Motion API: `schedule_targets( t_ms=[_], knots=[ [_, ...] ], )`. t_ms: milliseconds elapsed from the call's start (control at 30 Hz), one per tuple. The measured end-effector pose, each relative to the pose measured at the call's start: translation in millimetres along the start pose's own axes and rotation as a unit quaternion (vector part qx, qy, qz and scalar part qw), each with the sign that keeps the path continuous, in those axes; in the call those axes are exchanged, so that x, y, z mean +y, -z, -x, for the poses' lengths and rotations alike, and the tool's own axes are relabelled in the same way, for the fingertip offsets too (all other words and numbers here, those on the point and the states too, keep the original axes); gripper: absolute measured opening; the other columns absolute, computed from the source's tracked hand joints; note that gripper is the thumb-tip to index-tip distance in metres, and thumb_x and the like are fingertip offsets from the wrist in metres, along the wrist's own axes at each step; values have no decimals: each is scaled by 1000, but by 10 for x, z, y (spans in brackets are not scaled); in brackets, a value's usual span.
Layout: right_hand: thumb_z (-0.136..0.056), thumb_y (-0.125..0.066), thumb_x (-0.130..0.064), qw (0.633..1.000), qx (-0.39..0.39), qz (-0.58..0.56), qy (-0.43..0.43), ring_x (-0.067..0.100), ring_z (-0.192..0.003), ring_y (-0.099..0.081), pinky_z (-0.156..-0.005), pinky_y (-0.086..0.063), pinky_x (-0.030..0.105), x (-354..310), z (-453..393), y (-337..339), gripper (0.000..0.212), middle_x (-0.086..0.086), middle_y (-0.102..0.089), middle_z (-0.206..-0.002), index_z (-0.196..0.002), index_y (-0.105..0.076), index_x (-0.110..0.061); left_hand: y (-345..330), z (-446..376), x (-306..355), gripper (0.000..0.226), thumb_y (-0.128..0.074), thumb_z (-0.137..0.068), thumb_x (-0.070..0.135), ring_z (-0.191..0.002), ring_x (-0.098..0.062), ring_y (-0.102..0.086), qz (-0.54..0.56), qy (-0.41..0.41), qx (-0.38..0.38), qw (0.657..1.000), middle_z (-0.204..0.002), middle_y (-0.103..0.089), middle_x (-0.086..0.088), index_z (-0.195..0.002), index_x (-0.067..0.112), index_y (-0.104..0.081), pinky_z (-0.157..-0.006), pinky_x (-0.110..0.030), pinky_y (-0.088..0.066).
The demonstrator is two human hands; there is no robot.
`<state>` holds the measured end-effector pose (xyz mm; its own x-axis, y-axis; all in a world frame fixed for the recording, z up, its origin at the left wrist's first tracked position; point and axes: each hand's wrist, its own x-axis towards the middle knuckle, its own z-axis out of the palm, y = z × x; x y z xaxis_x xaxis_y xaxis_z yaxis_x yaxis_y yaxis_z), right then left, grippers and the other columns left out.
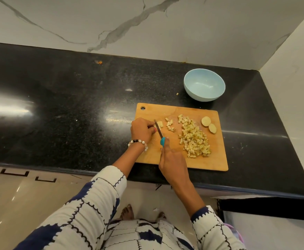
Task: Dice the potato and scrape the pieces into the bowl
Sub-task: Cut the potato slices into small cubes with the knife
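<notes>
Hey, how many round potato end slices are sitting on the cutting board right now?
2. One round slice lies near the cutting board's far right corner; the second round slice sits just nearer, touching it. Others could be hidden in the diced pile.

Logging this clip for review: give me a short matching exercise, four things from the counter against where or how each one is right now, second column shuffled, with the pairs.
Column one:
1. bowl
2. knife
3. pile of diced potato
4. two round potato pieces

Column two:
A. on the cutting board, right of the knife
B. near the board's far right corner, uncut
C. on the black counter beyond the board, nothing in it
D. gripped by the right hand, blade beside the left hand

Pairs: 1-C, 2-D, 3-A, 4-B
</notes>
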<state>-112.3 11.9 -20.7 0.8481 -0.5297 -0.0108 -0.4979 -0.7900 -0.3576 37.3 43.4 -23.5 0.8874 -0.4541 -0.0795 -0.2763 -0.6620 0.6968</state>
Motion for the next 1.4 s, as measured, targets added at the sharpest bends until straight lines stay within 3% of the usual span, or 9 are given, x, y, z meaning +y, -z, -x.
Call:
schedule_targets(
  t_ms=[133,367,500,633,800,900,1067,1233,1400],
  knots=[
    [-100,-30,-17,997,-37,68,-8,31,-81,-57,-62,-35,34,-83,62,-43,62,16,-54,-102,-150,5,-9,-16,4,21,21,-69,-82,20,-88,-23,-66,-23,-2,3,1000,-94,-73,-6,-100,11,-73,-81,-36,-54],
    [-99,-32,-14,995,-79,65,-21,29,-80,-55,-62,-34,33,-48,220,43,65,17,-53,-105,-149,9,-8,-52,51,58,18,-66,-85,23,-81,-24,-66,-47,-2,26,999,-88,-73,-8,-94,11,-75,-77,-37,-54],
    [-84,-62,-12,996,-49,80,-15,27,-48,-52,-41,-26,30,29,463,29,68,16,-58,-72,-144,-30,1,-45,64,75,18,-65,-85,21,-83,-25,-66,-48,-6,24,999,-90,-73,-10,-94,8,-75,-77,-36,-54],
    [-96,-29,-29,999,12,-39,-17,26,-54,-52,-46,-29,33,139,364,85,56,11,-55,-68,-146,-27,-5,-1,65,57,18,-68,-82,19,-87,-24,-66,-16,-2,13,1000,-93,-73,-9,-96,8,-74,-80,-32,-53],
    [-95,-38,-28,1000,23,-6,7,16,-44,-38,-40,-20,26,82,341,87,51,4,-53,-57,-141,-39,-7,143,58,-52,24,-64,-87,15,-104,-20,-61,26,15,-9,1000,-109,-69,-8,-110,10,-68,-86,-14,-38],
    [-87,-52,-26,997,44,60,19,14,-36,-33,-37,-11,22,-16,246,-27,50,1,-49,-51,-133,-51,-6,155,85,-95,24,-59,-89,9,-105,-21,-62,74,32,15,997,-108,-69,-11,-111,8,-67,-96,-21,-43],
    [-99,-35,-15,997,-26,74,-18,31,-79,-58,-60,-36,35,-223,150,-45,64,16,-54,-104,-150,4,-9,108,119,-93,28,-54,-92,10,-111,-21,-59,72,24,17,997,-117,-66,-8,-117,10,-64,-98,-26,-43],
    [-97,-35,-10,990,-24,87,-111,25,-73,-51,-63,-40,33,-110,120,-34,69,24,-47,-126,-149,11,-7,68,102,-93,30,-55,-92,16,-112,-22,-56,40,7,7,999,-120,-64,-8,-121,13,-62,-95,-25,-39],
    [-99,-29,-16,987,-4,54,-152,25,-83,-56,-68,-42,34,166,161,37,62,16,-55,-111,-150,7,-9,13,81,-90,30,-53,-94,18,-108,-23,-55,10,0,4,1000,-118,-62,-8,-123,16,-60,-93,-27,-40]
  ],
)
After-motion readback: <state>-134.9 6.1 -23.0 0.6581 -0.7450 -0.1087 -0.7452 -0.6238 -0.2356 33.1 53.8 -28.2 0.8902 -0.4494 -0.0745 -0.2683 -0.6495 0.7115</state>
